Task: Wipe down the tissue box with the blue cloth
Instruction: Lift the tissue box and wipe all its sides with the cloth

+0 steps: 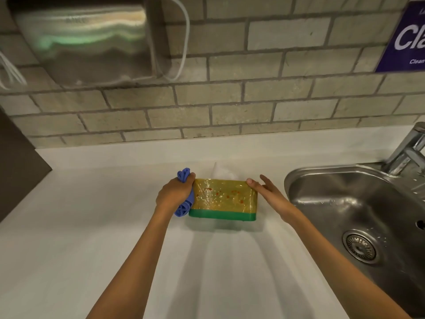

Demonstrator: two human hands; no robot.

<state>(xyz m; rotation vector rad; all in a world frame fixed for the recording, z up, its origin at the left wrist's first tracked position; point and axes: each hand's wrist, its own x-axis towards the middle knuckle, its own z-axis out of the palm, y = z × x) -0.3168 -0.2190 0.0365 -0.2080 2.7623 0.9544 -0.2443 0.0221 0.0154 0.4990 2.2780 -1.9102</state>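
The tissue box (224,199), yellow with a green base band and wrapped in shiny film spotted with orange-red marks, stands near the middle of the white tabletop (80,226), a white tissue (219,171) poking up behind it. The left hand (173,195) presses against its left end, fingers curled tight around the bunched blue cloth (184,203), which touches the box's left side. The right hand (268,192) rests at the right end, fingers spread and loose, thumb on the top corner. Bare tabletop lies open in front and to the left. Just right of the box sits a stainless sink (345,203) with a faucet (407,150). Behind runs a grey brick-tile wall (230,100) with a metal dispenser (85,42) and a purple sign (409,38).
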